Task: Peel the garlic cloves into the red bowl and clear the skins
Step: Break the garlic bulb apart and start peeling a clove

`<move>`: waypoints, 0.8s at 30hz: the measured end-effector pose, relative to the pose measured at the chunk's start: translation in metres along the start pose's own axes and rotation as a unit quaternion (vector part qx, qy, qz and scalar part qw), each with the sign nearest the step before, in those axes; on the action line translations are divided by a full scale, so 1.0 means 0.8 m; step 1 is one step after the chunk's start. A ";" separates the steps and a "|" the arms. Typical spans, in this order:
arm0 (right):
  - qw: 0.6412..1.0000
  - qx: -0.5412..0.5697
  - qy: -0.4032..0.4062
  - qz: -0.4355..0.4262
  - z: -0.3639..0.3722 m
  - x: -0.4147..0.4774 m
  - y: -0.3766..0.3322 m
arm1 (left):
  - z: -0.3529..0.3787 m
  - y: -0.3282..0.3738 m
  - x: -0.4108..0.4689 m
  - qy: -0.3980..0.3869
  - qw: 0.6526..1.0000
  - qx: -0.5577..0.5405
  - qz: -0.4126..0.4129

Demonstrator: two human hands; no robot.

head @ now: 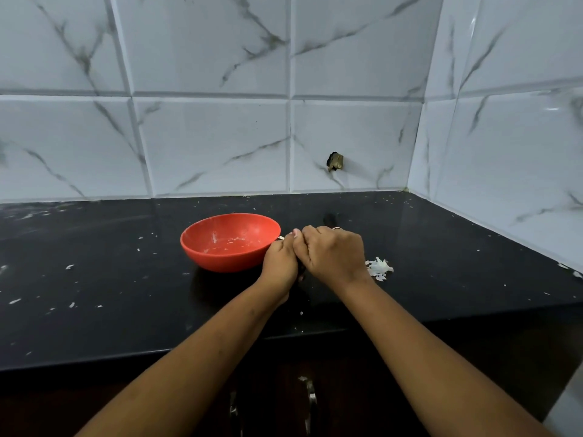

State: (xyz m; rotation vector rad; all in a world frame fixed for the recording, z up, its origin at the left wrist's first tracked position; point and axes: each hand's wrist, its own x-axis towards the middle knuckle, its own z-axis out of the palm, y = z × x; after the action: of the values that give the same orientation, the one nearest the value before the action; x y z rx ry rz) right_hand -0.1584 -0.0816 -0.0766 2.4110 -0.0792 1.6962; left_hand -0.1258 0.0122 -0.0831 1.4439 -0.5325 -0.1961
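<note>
The red bowl (220,257) stands on the black counter (94,279), with a few pale bits on its inside. Just right of its rim my left hand (280,264) and my right hand (331,252) are pressed together, fingers curled. A small pale piece, a garlic clove or its skin (280,237), shows at my left fingertips; most of it is hidden by the fingers. What my right hand holds is hidden. A small heap of white garlic skins (379,268) lies on the counter just right of my right hand.
Small white skin flakes are scattered over the counter, mostly at the left (69,266) and the far right edge (568,269). Marble-look tiled walls close the back and the right side. A broken hole (335,161) marks the back wall. Cabinet handles (310,395) show below the counter's front edge.
</note>
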 end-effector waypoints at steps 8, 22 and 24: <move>0.999 -0.004 0.023 0.028 -0.004 -0.009 -0.001 | 0.005 -0.003 0.002 0.056 0.997 0.038 -0.026; 0.881 0.232 -0.335 0.240 -0.009 -0.026 0.044 | 0.005 -0.008 0.006 0.085 0.989 0.118 0.021; 0.874 0.233 -0.359 0.232 -0.009 -0.028 0.042 | 0.004 -0.010 0.009 0.082 0.989 0.127 0.010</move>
State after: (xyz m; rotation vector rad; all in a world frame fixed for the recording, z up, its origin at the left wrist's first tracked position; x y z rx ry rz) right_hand -0.1777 -0.1150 -0.0907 3.5060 -0.4257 0.8906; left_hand -0.1196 0.0055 -0.0892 1.6846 -0.4484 0.0068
